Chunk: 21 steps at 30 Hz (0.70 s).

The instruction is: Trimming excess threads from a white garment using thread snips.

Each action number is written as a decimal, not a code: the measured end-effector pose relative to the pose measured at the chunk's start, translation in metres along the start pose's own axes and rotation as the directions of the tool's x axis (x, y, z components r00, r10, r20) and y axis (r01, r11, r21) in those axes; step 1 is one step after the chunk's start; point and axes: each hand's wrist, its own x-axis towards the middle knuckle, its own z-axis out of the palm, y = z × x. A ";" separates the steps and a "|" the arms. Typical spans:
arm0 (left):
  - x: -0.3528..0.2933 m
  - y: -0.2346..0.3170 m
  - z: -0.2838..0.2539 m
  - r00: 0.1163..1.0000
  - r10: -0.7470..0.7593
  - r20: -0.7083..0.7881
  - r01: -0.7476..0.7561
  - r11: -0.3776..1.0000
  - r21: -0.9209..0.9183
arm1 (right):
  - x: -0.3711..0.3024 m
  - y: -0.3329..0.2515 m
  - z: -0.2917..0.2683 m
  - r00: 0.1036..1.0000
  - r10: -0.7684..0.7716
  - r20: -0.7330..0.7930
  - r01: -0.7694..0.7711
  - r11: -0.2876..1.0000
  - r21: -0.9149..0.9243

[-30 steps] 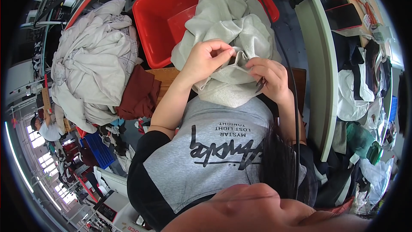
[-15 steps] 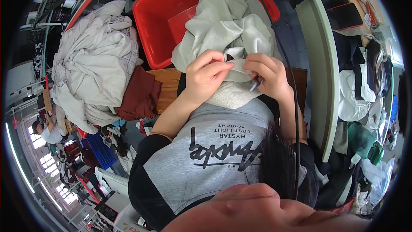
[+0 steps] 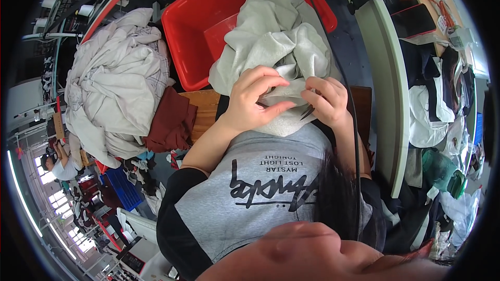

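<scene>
A light grey-beige cloth garment [image 3: 276, 36] lies bunched over my lap, its folds gathered between my hands. My left hand [image 3: 256, 96] rests at the left of those folds, thumb and fingertips spread apart with a gap between them. To its right, my right hand [image 3: 329, 101] has curled fingers, with the fingertips at a fold of the garment. Small dark thread snips [image 3: 307, 112] stick out from under that hand, their pointed blades toward the left. The rest of the snips is hidden by the palm.
A red plastic bin [image 3: 179, 36] stands beyond my lap. Off-white garments [image 3: 117, 83] pile up at left beside dark red cloth [image 3: 172, 122] on a wooden bench [image 3: 202, 112]. A black cable [image 3: 355, 140] hangs near my right arm, with a pale table edge [image 3: 388, 73] farther right.
My left thumb has moved away from the fingertips, opening that hand. The right hand has shifted slightly at the fold, and the snips' blades show more plainly.
</scene>
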 end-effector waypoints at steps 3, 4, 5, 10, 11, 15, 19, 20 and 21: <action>0.004 -0.001 -0.001 0.999 -0.011 0.054 0.009 1.000 0.030 | 0.000 -0.003 0.000 0.999 0.034 -0.002 -0.034 0.999 -0.008; 0.005 -0.002 -0.001 0.996 -0.025 0.088 0.020 0.998 0.064 | 0.001 -0.004 0.000 1.000 0.031 -0.006 -0.031 0.999 -0.012; 0.006 -0.003 0.000 0.992 -0.041 0.122 0.029 0.995 0.098 | 0.001 -0.004 0.000 0.999 0.034 -0.008 -0.034 0.999 -0.010; 0.007 -0.012 0.006 0.993 0.084 0.077 -0.092 0.991 0.097 | 0.001 -0.003 0.000 0.999 0.046 -0.014 -0.047 0.999 -0.016; 0.007 -0.012 0.007 0.992 0.113 0.056 -0.118 0.989 0.094 | -0.001 -0.003 0.001 0.998 0.057 -0.021 -0.058 0.998 -0.008; 0.003 -0.009 0.005 0.998 0.031 0.056 -0.031 0.999 -0.008 | 0.001 0.000 0.003 0.998 0.034 -0.047 -0.033 0.999 0.020; 0.001 -0.013 -0.005 0.932 -0.300 0.205 0.356 0.868 -0.348 | 0.000 0.000 0.005 0.997 0.045 -0.062 -0.043 0.999 0.028; 0.000 -0.016 -0.007 0.926 -0.302 0.228 0.376 0.803 -0.462 | -0.001 0.001 0.006 0.994 0.056 -0.089 -0.052 0.997 0.054; -0.001 -0.017 -0.009 0.926 -0.301 0.228 0.375 0.804 -0.461 | -0.002 0.001 0.007 0.991 0.069 -0.116 -0.060 0.995 0.080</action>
